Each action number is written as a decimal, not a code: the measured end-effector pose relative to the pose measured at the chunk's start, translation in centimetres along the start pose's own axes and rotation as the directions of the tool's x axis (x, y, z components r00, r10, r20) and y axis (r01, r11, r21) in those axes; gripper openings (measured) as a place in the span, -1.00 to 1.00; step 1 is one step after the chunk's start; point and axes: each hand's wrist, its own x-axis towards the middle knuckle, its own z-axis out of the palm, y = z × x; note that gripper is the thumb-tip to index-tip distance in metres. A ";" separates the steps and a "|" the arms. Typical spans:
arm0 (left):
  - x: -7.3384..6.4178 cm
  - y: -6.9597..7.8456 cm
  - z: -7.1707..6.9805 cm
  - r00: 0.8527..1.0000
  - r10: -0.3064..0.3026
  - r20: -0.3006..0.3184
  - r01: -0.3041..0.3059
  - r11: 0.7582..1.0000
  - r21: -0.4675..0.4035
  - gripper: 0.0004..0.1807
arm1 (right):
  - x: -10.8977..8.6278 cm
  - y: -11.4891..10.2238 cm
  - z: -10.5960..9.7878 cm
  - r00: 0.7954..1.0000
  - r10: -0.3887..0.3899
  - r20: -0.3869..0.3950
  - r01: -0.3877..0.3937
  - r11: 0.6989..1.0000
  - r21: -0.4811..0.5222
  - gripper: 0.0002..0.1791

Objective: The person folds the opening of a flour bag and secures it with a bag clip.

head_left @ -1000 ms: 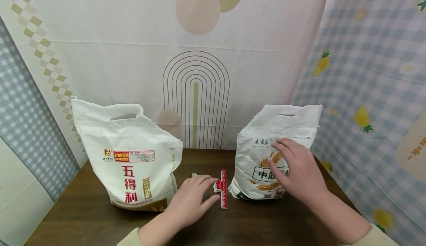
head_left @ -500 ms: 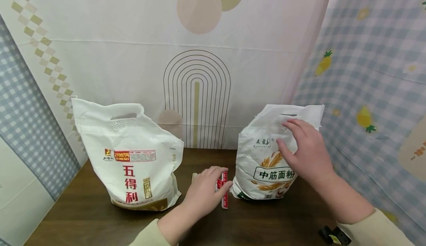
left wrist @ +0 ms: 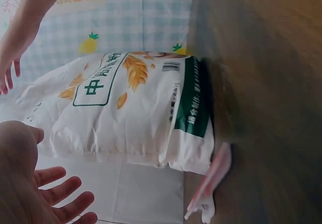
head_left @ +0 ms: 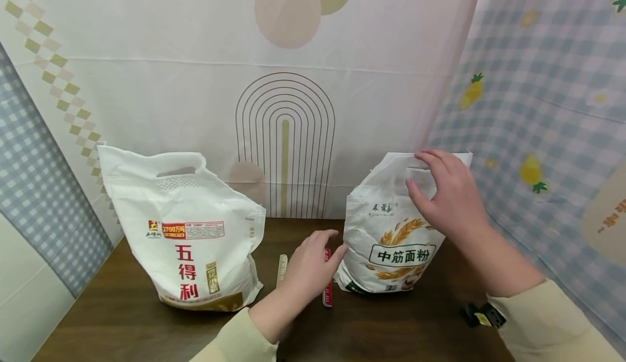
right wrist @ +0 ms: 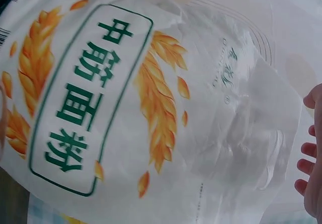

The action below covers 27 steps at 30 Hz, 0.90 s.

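A white flour bag [head_left: 379,226] with wheat ears and green lettering stands upright on the right of the table. My right hand [head_left: 452,196] is at its top by the handle slot; in the right wrist view the fingers of this hand [right wrist: 312,158] spread just past the bag's top edge, holding nothing. To the bag's left hovers my left hand [head_left: 310,261], thumb and fingers apart, nothing in it. Its open palm [left wrist: 20,168] faces the bag's side in the left wrist view. Partly hidden under this hand lies a red and white bag clip [head_left: 327,298].
A second, larger white flour bag [head_left: 210,242] with red lettering stands on the left. A beige clip-like strip [head_left: 282,267] lies between it and my left hand. Both bags stand on the dark wooden table [head_left: 122,324], with a patterned cloth [head_left: 195,95] behind.
My right hand has risen from the front of the right flour bag to its top edge. My left hand has moved right, over the red clip and toward that bag's side.
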 end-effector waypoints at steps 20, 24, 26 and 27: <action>3.1 1.3 1.2 0.995 -0.093 -0.031 0.085 0.979 -0.186 -0.45 | 3.1 1.9 0.3 0.967 0.053 0.250 -0.046 0.998 -0.035 -0.54; 3.4 1.5 1.3 0.995 -0.088 -0.041 0.077 0.974 -0.211 -0.42 | 3.5 2.1 0.2 0.945 0.080 0.318 -0.072 0.997 -0.038 -0.57; 3.6 1.6 1.4 0.995 -0.088 -0.046 0.076 0.973 -0.219 -0.42 | 3.7 2.2 0.2 0.931 0.096 0.353 -0.088 0.995 -0.040 -0.56; 3.6 1.7 1.4 0.995 -0.089 -0.048 0.076 0.971 -0.225 -0.43 | 3.8 2.3 0.2 0.924 0.104 0.369 -0.094 0.995 -0.043 -0.55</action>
